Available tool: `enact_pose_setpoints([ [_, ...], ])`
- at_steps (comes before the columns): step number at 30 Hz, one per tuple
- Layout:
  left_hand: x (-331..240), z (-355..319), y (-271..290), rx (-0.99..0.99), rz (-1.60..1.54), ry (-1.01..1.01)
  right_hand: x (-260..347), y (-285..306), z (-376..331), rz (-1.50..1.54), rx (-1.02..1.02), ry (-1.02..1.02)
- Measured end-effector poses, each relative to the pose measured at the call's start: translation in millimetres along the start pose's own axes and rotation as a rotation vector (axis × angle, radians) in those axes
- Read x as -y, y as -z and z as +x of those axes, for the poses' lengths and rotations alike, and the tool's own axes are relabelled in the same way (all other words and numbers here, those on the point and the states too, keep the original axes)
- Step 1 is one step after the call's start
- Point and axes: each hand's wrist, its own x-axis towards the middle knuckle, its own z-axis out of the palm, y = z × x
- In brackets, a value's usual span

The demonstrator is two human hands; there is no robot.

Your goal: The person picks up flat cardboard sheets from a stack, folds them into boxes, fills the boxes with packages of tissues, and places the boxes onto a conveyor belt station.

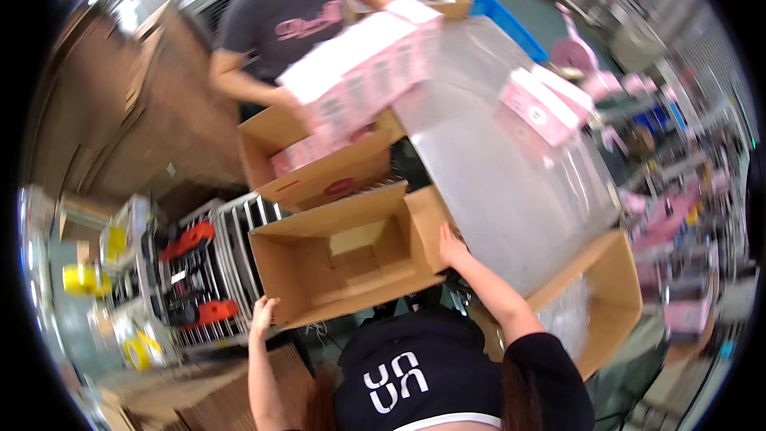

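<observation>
An open cardboard box (275, 271) stands in front of me with nothing inside it but its bare bottom. My left hand (263, 314) pinches its near left corner. At the opposite end, my right hand (452, 247) grips the raised right flap, its fingertips against the cardboard. Just beyond stands a second cardboard box (307, 187), with pink packages (307, 153) inside. Over that box a co-worker (291, 24) holds a long row of pink and white packages (363, 72), blurred by motion.
A grey metal table (471, 152) lies to the right, carrying a few pink boxes (542, 108). Beside me is a box with clear plastic wrap (570, 315). A roller conveyor with red parts (209, 313) stands left. Flat cardboard stacks (199, 104) and a blue bin (511, 25) stand farther off.
</observation>
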Motion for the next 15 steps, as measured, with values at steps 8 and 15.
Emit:
enact_pose_setpoints([
  [8, -2, -15, -117, -0.118, 0.185, -0.074, -151, 46, -148, 0.991, -1.398, -0.44],
  [15, -68, -68, -158, -0.204, 0.4, -0.826, -227, -183, -339, 1.04, -0.684, -1.282],
])
